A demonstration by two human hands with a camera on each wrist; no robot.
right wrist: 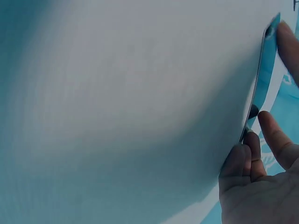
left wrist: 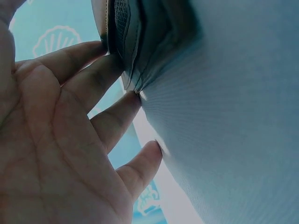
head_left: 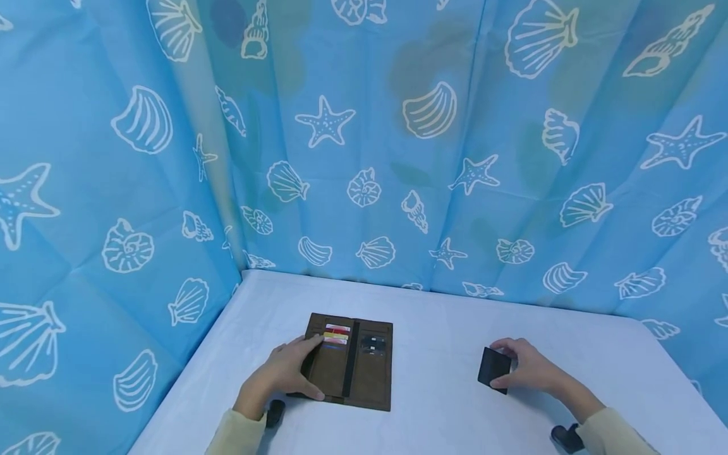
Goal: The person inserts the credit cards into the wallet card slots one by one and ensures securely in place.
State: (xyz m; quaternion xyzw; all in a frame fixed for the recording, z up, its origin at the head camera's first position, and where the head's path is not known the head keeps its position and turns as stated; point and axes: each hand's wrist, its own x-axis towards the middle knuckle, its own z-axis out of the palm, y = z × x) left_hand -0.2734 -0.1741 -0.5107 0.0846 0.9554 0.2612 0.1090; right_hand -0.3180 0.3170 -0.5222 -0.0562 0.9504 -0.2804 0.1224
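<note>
A brown bifold wallet (head_left: 371,379) lies unfolded on the white table, with bank cards (head_left: 337,337) in its left slots and dark cards (head_left: 373,344) in its right ones. My left hand (head_left: 287,368) spans the wallet's left side, thumb at the bottom edge and a fingertip beside the cards. The left wrist view shows fairly straight fingers (left wrist: 96,77) touching the wallet's layered edge (left wrist: 133,44). To the right, my right hand (head_left: 529,366) holds a thin black rectangular plate (head_left: 493,366) by its edges. In the right wrist view the plate (right wrist: 267,70) stands tilted, its face glossy.
The white cloth-covered table (head_left: 432,354) extends between the two hands. Blue curtains (head_left: 387,208) with white shell and starfish prints stand behind it and along the left. Dark wrist devices (head_left: 275,412) sit at both cuffs.
</note>
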